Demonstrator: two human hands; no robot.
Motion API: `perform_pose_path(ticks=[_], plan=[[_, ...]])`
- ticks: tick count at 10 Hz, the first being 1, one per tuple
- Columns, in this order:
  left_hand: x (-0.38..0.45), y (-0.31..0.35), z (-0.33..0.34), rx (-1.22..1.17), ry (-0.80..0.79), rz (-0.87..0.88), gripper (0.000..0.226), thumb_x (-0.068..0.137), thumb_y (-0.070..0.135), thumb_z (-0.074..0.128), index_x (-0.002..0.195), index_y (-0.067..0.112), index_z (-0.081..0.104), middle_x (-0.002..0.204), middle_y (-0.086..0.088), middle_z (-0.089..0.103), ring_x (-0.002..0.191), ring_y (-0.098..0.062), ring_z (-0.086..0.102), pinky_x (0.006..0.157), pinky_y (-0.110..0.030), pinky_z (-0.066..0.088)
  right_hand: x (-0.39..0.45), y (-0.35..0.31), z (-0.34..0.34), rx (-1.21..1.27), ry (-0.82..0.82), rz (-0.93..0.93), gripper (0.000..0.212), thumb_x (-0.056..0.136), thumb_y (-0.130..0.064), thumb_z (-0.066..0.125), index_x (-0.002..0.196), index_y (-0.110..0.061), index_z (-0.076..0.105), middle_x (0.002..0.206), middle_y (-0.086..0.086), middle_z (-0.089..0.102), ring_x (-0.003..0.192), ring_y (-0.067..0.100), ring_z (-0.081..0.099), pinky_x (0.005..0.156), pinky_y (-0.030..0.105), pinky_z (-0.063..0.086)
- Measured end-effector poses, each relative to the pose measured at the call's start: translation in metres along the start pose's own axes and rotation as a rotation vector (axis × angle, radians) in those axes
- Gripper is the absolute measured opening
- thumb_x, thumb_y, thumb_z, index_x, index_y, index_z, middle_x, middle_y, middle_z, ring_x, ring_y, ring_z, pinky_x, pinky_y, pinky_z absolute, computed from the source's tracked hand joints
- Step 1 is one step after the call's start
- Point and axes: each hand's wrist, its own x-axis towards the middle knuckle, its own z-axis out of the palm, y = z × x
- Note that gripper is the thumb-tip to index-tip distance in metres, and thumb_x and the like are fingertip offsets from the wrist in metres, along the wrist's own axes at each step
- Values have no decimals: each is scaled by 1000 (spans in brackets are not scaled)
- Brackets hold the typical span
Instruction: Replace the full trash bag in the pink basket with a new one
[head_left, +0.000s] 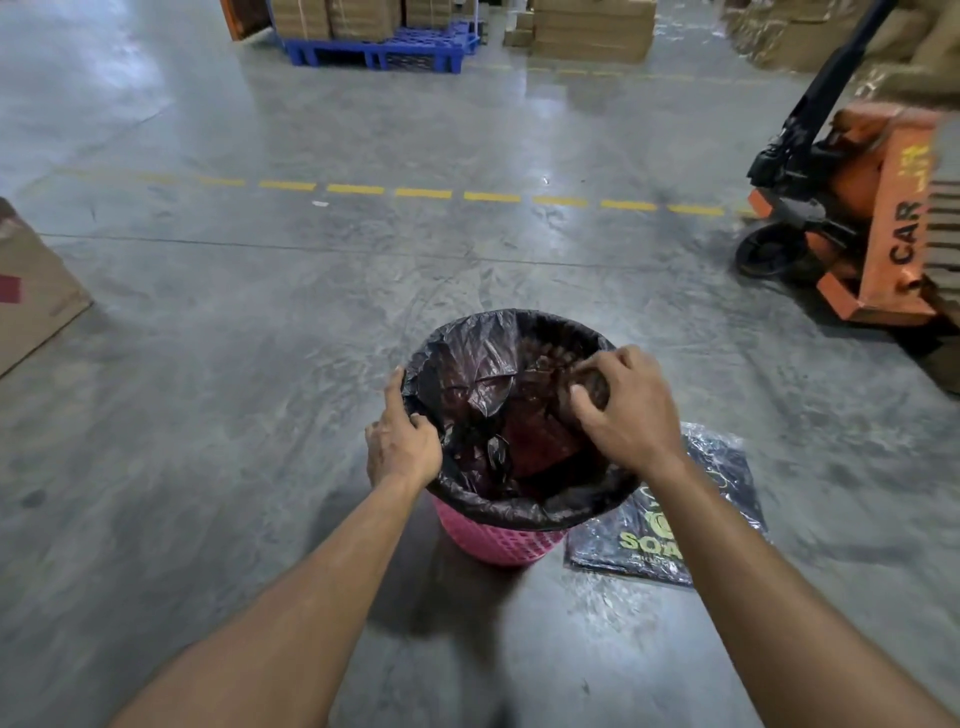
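Note:
A pink basket (498, 540) stands on the concrete floor in front of me. A black trash bag (483, 364) lines it, its edge folded over the rim, and dark crumpled material lies inside. My left hand (402, 441) grips the bag's edge at the left rim, thumb inside. My right hand (626, 402) pinches the bag's edge at the right rim, fingers curled over it. A flat black packet of bags (727, 467) with yellow print lies on the floor just right of the basket, partly hidden by my right forearm.
An orange pallet jack (852, 208) is parked at the right with cardboard on it. A cardboard box (31, 291) sits at the left edge. A blue pallet (379, 49) with stacked cartons stands far back. A dashed yellow line (421, 193) crosses the floor.

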Motion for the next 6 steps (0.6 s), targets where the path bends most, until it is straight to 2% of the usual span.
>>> perform_pose_path(ticks=[1, 2, 3, 4, 5, 6], plan=[[-6, 8, -7, -5, -21, 17, 69, 97, 20, 35, 150, 55, 9, 130, -14, 65, 82, -29, 67, 67, -41, 55, -28, 43, -9, 167, 118, 418, 57, 94, -34, 57, 146, -15, 43, 144, 17, 48, 131, 37, 48, 107, 49, 40], [-5, 8, -8, -12, -39, 21, 67, 99, 20, 35, 151, 53, 10, 132, -14, 63, 85, -29, 65, 72, -43, 53, -42, 52, 8, 319, -109, 478, 67, 104, -34, 45, 162, -15, 16, 165, 13, 32, 146, 36, 41, 117, 48, 33], [-6, 11, -11, -6, -69, 12, 60, 102, 30, 33, 152, 51, 8, 112, -17, 69, 74, -28, 65, 65, -39, 52, -53, 50, 27, 344, -145, 427, 66, 107, -25, 38, 164, -22, 5, 136, 26, 62, 110, 46, 64, 94, 47, 49], [-5, 10, -11, 8, -70, 27, 56, 102, 43, 34, 151, 51, 8, 130, -18, 64, 97, -36, 68, 86, -47, 55, -52, 50, 31, 316, -135, 476, 67, 106, -23, 37, 164, -27, 3, 117, 31, 69, 94, 48, 67, 85, 49, 53], [-7, 15, -15, 18, -112, 19, 64, 100, 53, 38, 155, 46, 6, 154, -15, 46, 131, -40, 53, 109, -53, 43, -49, 51, 27, 276, -186, 446, 67, 105, -25, 34, 163, -27, -1, 115, 29, 68, 89, 45, 67, 85, 50, 55], [0, 22, -24, 173, -193, 11, 85, 88, 81, 28, 158, 42, 0, 166, -19, 19, 151, -42, 18, 121, -60, 18, -37, 58, 16, 155, -305, 424, 69, 105, -40, 35, 163, -26, 0, 151, 28, 35, 124, 45, 54, 105, 54, 43]])
